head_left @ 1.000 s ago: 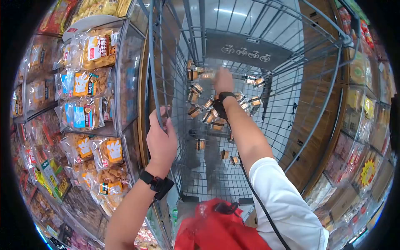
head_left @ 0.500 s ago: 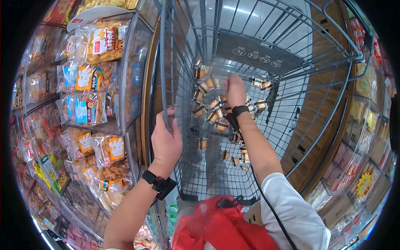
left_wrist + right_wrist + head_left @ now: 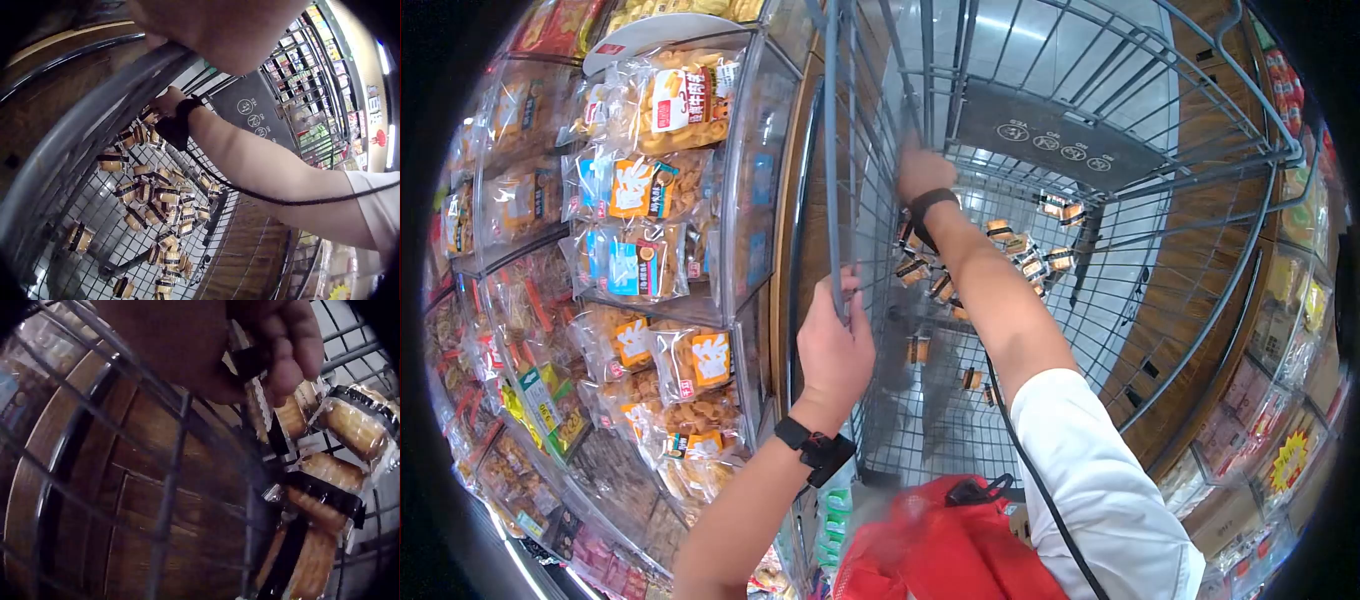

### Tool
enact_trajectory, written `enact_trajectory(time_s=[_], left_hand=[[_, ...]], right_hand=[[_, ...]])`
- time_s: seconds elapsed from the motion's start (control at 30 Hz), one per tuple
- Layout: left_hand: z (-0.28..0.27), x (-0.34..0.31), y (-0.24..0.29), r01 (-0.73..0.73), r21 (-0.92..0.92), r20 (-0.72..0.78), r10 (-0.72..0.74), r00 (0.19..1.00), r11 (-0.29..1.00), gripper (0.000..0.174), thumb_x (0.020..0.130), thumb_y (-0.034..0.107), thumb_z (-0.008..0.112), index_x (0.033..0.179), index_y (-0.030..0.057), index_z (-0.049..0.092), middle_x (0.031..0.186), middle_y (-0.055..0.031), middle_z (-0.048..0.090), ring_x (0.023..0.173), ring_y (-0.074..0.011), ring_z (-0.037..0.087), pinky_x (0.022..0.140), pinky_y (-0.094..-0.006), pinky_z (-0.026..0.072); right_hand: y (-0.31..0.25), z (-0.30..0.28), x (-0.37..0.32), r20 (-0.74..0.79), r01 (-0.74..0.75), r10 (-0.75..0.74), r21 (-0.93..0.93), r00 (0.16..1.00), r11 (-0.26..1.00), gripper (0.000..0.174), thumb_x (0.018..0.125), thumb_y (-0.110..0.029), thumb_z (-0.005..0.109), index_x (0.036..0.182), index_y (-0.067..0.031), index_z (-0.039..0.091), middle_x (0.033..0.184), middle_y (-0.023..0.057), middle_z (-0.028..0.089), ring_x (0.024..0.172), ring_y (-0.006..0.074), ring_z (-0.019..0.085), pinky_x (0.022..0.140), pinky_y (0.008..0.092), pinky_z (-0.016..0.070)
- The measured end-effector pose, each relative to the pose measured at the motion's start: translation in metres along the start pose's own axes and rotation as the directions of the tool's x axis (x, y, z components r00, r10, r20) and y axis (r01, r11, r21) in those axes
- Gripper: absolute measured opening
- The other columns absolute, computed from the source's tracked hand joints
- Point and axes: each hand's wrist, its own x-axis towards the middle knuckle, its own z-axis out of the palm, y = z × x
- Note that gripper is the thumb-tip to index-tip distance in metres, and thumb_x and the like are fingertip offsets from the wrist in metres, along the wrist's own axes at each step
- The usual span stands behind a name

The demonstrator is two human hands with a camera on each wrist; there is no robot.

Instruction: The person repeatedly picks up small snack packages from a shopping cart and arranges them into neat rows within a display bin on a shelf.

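Note:
My left hand point(image 3: 836, 345) grips the grey top rim point(image 3: 833, 170) of a wire shopping cart, its thumb and fingers on either side of the bar. Down inside the cart, along its left wall, my right hand point(image 3: 926, 176) reaches to the far corner. In the right wrist view its curled fingers point(image 3: 284, 353) pinch a clear-wrapped snack cake point(image 3: 262, 415) with a black band, partly hidden by the hand. More wrapped cakes point(image 3: 325, 494) lie close below it. Others are scattered over the cart's wire floor, as the left wrist view shows, including one wrapped cake point(image 3: 80, 238) lying apart.
Shelf bins with bagged snacks point(image 3: 690, 100) stand tight along the cart's left side. Wooden cabinet fronts point(image 3: 1200, 330) and more packets line the right. A grey panel point(image 3: 1050, 135) with round symbols spans the cart's far end. A red bag point(image 3: 940, 540) is at the near end.
My right hand has moved left from over the cake pile to the far left corner of the cart. My left hand keeps hold of the rim. The view has shifted slightly left.

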Motion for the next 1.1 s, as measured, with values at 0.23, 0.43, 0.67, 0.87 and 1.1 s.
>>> enact_trajectory(time_s=[0.23,0.43,0.67,0.87,1.1], left_hand=[[-0.002,0.0,-0.002,-0.014,0.06,0.003,0.014,1.0,0.998,0.019,0.1,0.005,0.06,0.119,0.0045,0.058,0.124,-0.0172,0.072,0.108,-0.0414,0.07,0.087,-0.0458,0.0574],[-0.002,0.0,0.002,-0.004,0.047,0.005,0.004,1.0,0.999,0.019,0.1,0.005,0.06,0.119,0.0036,0.059,0.123,-0.017,0.072,0.108,-0.0416,0.069,0.088,-0.0465,0.0562],[-0.002,0.0,-0.002,-0.024,0.053,0.005,0.024,1.0,0.998,0.018,0.1,0.005,0.059,0.118,0.0037,0.058,0.125,-0.0168,0.071,0.108,-0.0417,0.069,0.088,-0.046,0.0562],[-0.001,0.001,0.003,0.026,0.016,0.021,-0.026,0.999,1.0,0.016,0.101,0.005,0.058,0.116,0.0033,0.056,0.127,-0.0189,0.07,0.11,-0.0431,0.069,0.089,-0.0462,0.056],[0.0,-0.001,-0.004,-0.029,0.029,0.024,0.029,0.999,0.999,0.014,0.101,0.005,0.058,0.115,0.003,0.056,0.128,-0.0209,0.069,0.111,-0.0449,0.067,0.091,-0.047,0.0554]], right_hand=[[0.01,0.008,-0.005,-0.024,0.042,-0.042,-0.022,0.999,0.999,0.035,0.102,-0.014,0.048,0.136,-0.0051,0.055,0.091,0.0184,0.078,0.083,0.0369,0.078,0.068,0.052,0.0594],[0.018,0.001,-0.014,-0.074,0.243,-0.25,-0.087,0.965,0.966,0.033,0.096,-0.008,0.054,0.128,-0.0026,0.054,0.091,0.0168,0.077,0.082,0.0353,0.078,0.065,0.0481,0.06],[0.019,-0.025,-0.041,-0.187,0.351,-0.353,-0.043,0.917,0.935,0.026,0.091,-0.007,0.06,0.117,-0.0026,0.059,0.09,0.0146,0.076,0.077,0.0339,0.076,0.064,0.0454,0.0592],[0.038,-0.019,-0.048,-0.073,0.327,-0.326,-0.008,0.942,0.945,0.019,0.091,-0.015,0.063,0.107,-0.0047,0.062,0.087,0.0154,0.075,0.077,0.0361,0.075,0.064,0.0484,0.0578],[0.045,-0.054,-0.09,-0.055,0.187,-0.179,0.191,0.982,0.964,0.023,0.1,-0.021,0.058,0.118,-0.0071,0.054,0.101,0.0218,0.073,0.084,0.0431,0.072,0.071,0.0557,0.0562]])
